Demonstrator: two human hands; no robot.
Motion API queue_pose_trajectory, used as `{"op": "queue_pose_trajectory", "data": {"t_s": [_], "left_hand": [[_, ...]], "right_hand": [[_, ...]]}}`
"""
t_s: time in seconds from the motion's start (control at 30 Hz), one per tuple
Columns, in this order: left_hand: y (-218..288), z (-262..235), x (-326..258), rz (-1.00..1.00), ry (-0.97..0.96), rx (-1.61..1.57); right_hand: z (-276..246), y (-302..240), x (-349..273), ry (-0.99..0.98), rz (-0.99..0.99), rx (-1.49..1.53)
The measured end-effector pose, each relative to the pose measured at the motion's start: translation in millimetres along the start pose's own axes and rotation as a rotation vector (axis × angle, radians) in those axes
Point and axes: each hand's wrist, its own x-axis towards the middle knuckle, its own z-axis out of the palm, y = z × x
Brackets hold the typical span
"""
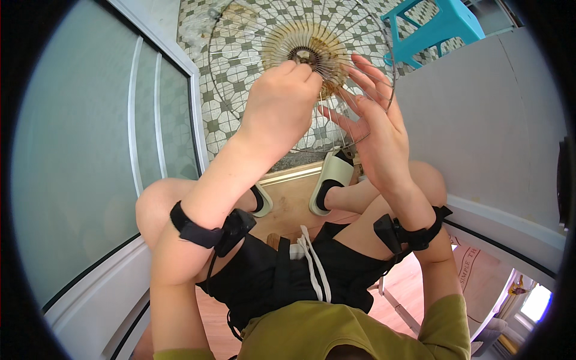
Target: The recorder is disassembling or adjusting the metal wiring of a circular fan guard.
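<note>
Above the tiled floor (223, 125), beyond your knees, you have a round wire guard (282, 42), its face turned up toward you. Brown staining noted on the wires around the hub, heaviest near the center; outer wires look paler. Your left hand (281, 99) is curled into a closed fist right at the hub, knuckles up; the fingertips are hidden, so cannot tell whether they pinch the hub or hold something against it. Your right hand (379, 117) is loosely open at the guard's right side, fingers spread and lying behind the wires, with the rim crossing in front of them; firmness of that hold cannot be told. Both your forearms carry a black strap with a small box. Below the guard, your pale slippers (336, 171) rest at the wooden board (291, 195). Surroundings: blue stool (435, 30) at upper right, frosted door (90, 120) on your left, gray panel (480, 114) on your right.
</note>
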Motion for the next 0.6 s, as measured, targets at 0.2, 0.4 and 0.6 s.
{"op": "queue_pose_trajectory", "data": {"t_s": [0.2, 0.4, 0.6], "left_hand": [[-11.7, -14.3, 0.0, -0.068, -0.092, -0.212], [-7.9, -22.1, -0.5, -0.018, 0.059, -0.01], [-4.9, -10.0, 1.8, 0.073, 0.09, 0.082]], "right_hand": [[-6.5, -4.6, 3.5, 0.016, -0.049, 0.004], [-10.1, -3.9, 4.9, 0.03, -0.083, -0.021], [-6.2, -8.4, 4.3, 0.021, -0.072, 0.041]]}}
